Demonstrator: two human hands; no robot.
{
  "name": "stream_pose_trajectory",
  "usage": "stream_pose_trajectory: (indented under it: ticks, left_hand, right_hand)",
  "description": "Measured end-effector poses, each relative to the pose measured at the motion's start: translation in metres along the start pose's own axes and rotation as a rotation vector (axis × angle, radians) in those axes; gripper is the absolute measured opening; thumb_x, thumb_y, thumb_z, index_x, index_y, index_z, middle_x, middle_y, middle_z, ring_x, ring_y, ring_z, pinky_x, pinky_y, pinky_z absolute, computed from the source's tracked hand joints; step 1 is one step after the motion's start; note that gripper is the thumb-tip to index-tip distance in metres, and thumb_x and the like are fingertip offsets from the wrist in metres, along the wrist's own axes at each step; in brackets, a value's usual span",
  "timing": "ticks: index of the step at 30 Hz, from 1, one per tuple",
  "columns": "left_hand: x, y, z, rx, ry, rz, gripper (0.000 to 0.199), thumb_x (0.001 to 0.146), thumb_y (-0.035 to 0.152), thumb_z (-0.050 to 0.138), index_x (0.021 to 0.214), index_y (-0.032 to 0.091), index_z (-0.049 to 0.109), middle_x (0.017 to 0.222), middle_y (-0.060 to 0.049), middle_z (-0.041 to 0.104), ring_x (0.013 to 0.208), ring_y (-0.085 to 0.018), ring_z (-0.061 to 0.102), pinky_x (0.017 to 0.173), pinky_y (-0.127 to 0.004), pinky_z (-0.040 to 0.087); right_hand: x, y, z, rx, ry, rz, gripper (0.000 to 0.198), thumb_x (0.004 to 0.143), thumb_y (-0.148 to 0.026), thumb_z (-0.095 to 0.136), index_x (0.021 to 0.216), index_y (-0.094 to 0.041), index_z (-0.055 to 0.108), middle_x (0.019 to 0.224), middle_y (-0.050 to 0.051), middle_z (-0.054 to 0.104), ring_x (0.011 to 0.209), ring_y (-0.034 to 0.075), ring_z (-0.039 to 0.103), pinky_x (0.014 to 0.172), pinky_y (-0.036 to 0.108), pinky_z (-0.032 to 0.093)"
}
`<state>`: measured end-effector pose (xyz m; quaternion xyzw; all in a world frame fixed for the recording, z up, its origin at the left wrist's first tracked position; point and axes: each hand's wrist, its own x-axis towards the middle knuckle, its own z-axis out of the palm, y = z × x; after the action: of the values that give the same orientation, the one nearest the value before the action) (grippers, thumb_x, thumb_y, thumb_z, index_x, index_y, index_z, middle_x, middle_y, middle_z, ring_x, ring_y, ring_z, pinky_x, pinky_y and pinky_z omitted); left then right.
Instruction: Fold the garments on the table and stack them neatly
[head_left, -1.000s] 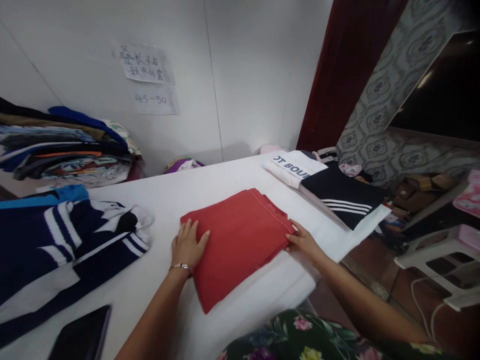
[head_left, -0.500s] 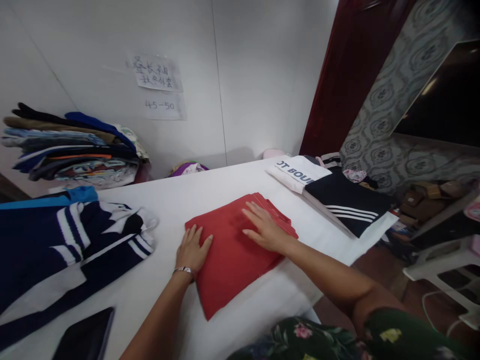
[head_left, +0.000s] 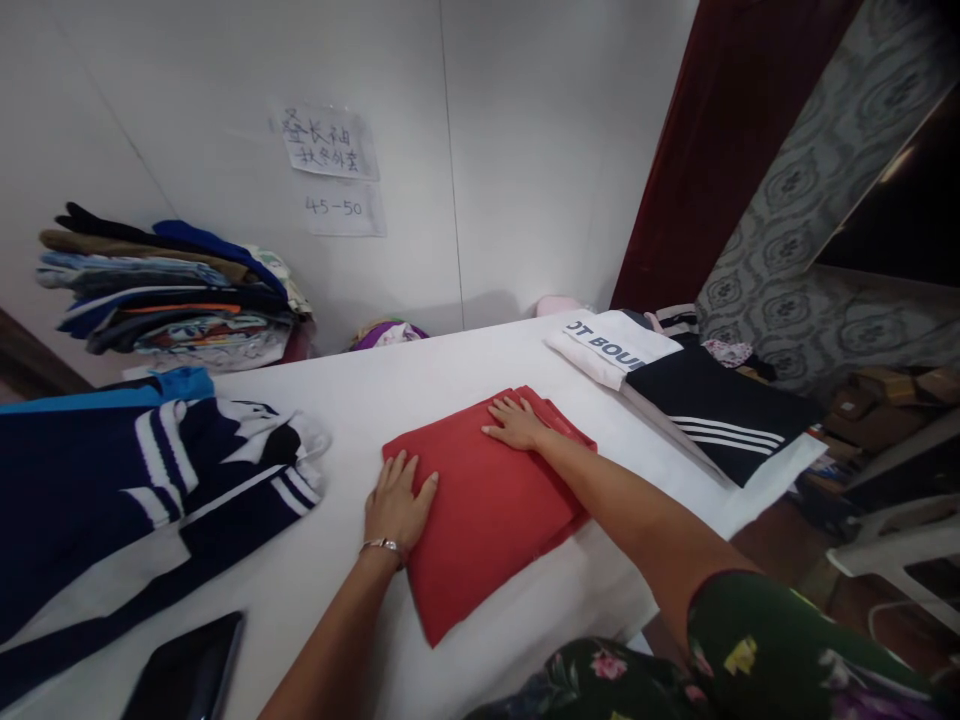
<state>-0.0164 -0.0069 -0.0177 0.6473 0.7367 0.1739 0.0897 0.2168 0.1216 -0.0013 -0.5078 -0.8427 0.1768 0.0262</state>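
A red folded garment [head_left: 480, 510] lies flat on the white table [head_left: 315, 600] in front of me. Its right edge shows several fabric layers. My left hand [head_left: 397, 502] rests on its left edge, fingers spread, with a bracelet at the wrist. Near the far edge, my right hand [head_left: 515, 422] lies flat on the cloth with its fingers apart. Neither hand grips the fabric.
Dark blue and white striped clothes [head_left: 150, 500] lie at the left, with a phone [head_left: 184, 670] nearer me. A tall pile of folded clothes [head_left: 180, 290] stands at the back left. Folded black trousers [head_left: 720, 410] and a white printed garment [head_left: 619, 340] lie at the right.
My right hand has slid away from me across the red garment to its far edge. My left hand stays on the left edge. The whole view has shifted slightly.
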Motion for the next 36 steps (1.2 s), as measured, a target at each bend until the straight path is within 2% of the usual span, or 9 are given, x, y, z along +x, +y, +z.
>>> stream_pose_trajectory:
  ticks: [4,8,11,15,19,23,28,32,36]
  left_hand:
    - [0.000,0.000,0.001,-0.015,-0.004,-0.005,0.062,0.087,0.049,0.036,0.135,0.011,0.048,0.151,-0.011,0.034,0.141,-0.027,0.025,0.113,-0.044,0.026]
    - [-0.001,0.000,0.001,-0.029,0.014,-0.011,0.060,0.087,0.050,0.038,0.133,0.014,0.050,0.150,-0.010,0.036,0.141,-0.026,0.025,0.113,-0.043,0.026]
    - [-0.002,0.001,0.000,-0.032,0.008,-0.016,0.060,0.087,0.049,0.038,0.134,0.013,0.049,0.151,-0.010,0.035,0.141,-0.025,0.024,0.113,-0.043,0.025]
    - [-0.002,0.003,-0.002,-0.025,-0.006,-0.035,0.060,0.087,0.048,0.039,0.135,0.012,0.048,0.151,-0.009,0.035,0.141,-0.025,0.024,0.114,-0.043,0.025]
    - [-0.001,0.002,-0.001,-0.037,-0.011,-0.030,0.061,0.088,0.048,0.038,0.136,0.012,0.047,0.151,-0.009,0.034,0.142,-0.025,0.023,0.114,-0.044,0.025]
    - [-0.002,0.001,0.000,-0.058,0.022,-0.026,0.058,0.087,0.048,0.039,0.133,0.015,0.050,0.150,-0.009,0.036,0.141,-0.025,0.025,0.113,-0.044,0.026]
    - [-0.002,0.002,0.001,-0.077,0.013,-0.032,0.059,0.087,0.049,0.039,0.133,0.014,0.050,0.151,-0.009,0.035,0.141,-0.025,0.024,0.114,-0.044,0.024]
    - [0.000,-0.001,0.005,-0.150,0.051,-0.052,0.059,0.086,0.050,0.041,0.131,0.014,0.051,0.150,-0.011,0.035,0.142,-0.026,0.023,0.115,-0.044,0.021]
    - [0.003,-0.004,0.007,-0.306,0.138,-0.136,0.072,0.083,0.054,0.045,0.138,0.007,0.040,0.149,-0.018,0.034,0.140,-0.028,0.026,0.116,-0.043,0.021]
  right_hand:
    - [-0.003,0.007,-0.008,0.110,0.029,0.001,0.070,0.089,-0.066,0.030,0.143,-0.021,0.039,0.155,0.008,0.024,0.144,0.026,0.012,0.114,0.045,0.001]
    - [-0.008,0.029,-0.012,0.073,0.168,0.119,0.062,0.091,-0.057,0.036,0.144,-0.024,0.036,0.156,0.008,0.022,0.143,0.027,0.012,0.113,0.050,0.008]
    - [-0.009,0.038,-0.008,0.022,0.149,0.178,0.061,0.092,-0.053,0.036,0.145,-0.022,0.033,0.156,0.010,0.021,0.142,0.030,0.014,0.111,0.054,0.012]
    - [-0.006,0.039,-0.004,0.019,0.162,0.168,0.061,0.092,-0.053,0.037,0.145,-0.023,0.033,0.155,0.009,0.022,0.142,0.029,0.015,0.110,0.054,0.013]
    - [-0.004,0.045,-0.011,0.157,0.154,0.187,0.062,0.089,-0.052,0.044,0.143,-0.023,0.037,0.155,0.007,0.024,0.142,0.027,0.017,0.113,0.049,0.012]
    - [-0.016,0.065,-0.021,0.375,0.202,0.289,0.070,0.087,-0.048,0.051,0.147,-0.017,0.030,0.152,0.010,0.030,0.138,0.023,0.030,0.112,0.036,0.022]
    - [-0.043,0.085,-0.017,0.444,0.222,0.412,0.083,0.083,-0.051,0.055,0.149,-0.013,0.023,0.143,0.015,0.044,0.128,0.027,0.045,0.106,0.037,0.032]
    - [-0.050,0.090,-0.012,0.466,0.268,0.397,0.088,0.078,-0.050,0.063,0.149,-0.016,0.024,0.140,0.013,0.048,0.125,0.028,0.048,0.103,0.037,0.036]
    - [-0.046,0.096,-0.017,0.586,0.265,0.470,0.099,0.070,-0.055,0.069,0.148,-0.015,0.025,0.143,0.016,0.043,0.126,0.029,0.047,0.102,0.039,0.038]
